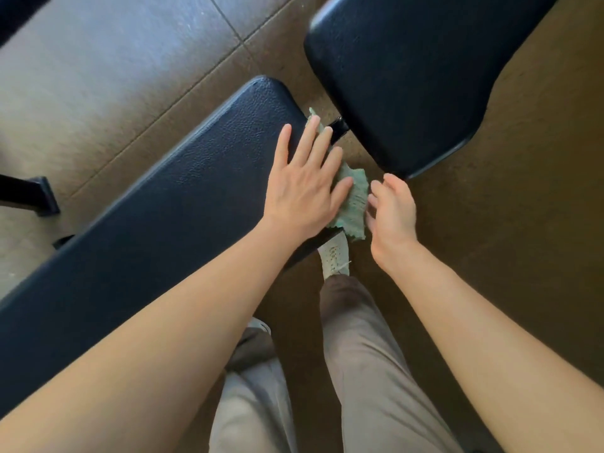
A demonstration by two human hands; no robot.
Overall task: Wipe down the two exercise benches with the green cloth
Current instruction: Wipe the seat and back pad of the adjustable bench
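- The left hand lay flat, fingers spread, pressing the green cloth on the near bench's right edge.
- The right hand, loosely cupped and grasping nothing, hovered just beside the cloth, near the far bench.

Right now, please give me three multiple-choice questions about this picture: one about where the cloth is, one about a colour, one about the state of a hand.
1. Where is the green cloth?
A. At the near bench's right edge, under the left hand
B. On the floor
C. On the far bench

2. What colour is the bench padding?
A. Red
B. Dark navy
C. White

3. How is the right hand?
A. Gripping a bottle
B. Flat on the far bench
C. Open, beside the cloth

Answers: 1 A, the cloth shows under the fingers; 2 B, both pads are dark; 3 C, its fingers curl loosely, holding nothing.
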